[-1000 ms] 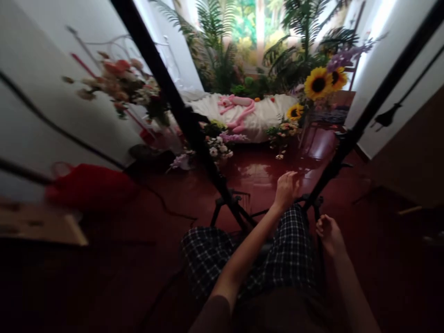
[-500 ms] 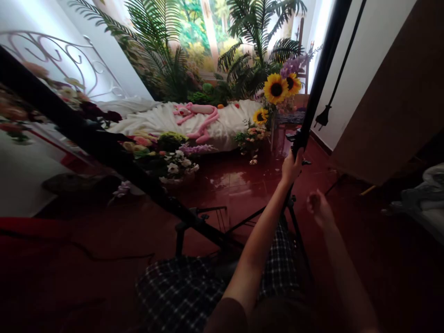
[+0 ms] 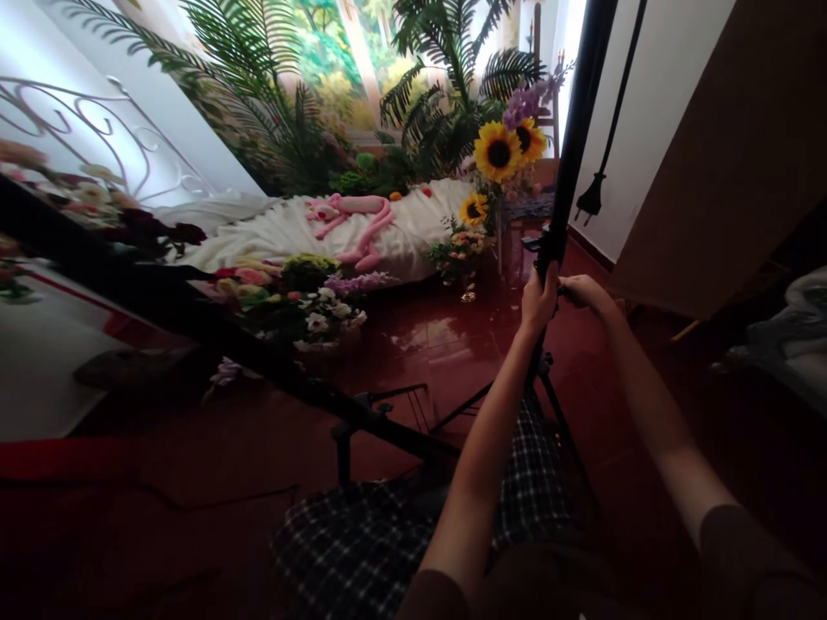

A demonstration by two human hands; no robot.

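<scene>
A black stand pole [image 3: 575, 155] rises on the right, tilted slightly. My left hand [image 3: 540, 300] is wrapped round it just below a dark clamp [image 3: 546, 244]. Beside it, my right hand [image 3: 581, 293] is closed with its fingertips on a small dark knob [image 3: 563, 291] at the pole's right side. The stand's dark legs [image 3: 559, 413] spread below my hands. A black cable with a plug [image 3: 590, 198] hangs to the right of the pole.
A second black pole [image 3: 258, 357] slants across the left. Beyond are a white-draped bed [image 3: 419, 237] with a pink plush toy [image 3: 365, 207], sunflowers [image 3: 499, 151], white flowers [image 3: 320, 320] and palm leaves [image 3: 452, 69]. A silvery ornate chair [image 3: 785, 340] stands at right.
My right hand has moved up and left from open space to the knob beside the pole. My left hand still grips the pole. The view has shifted slightly.
</scene>
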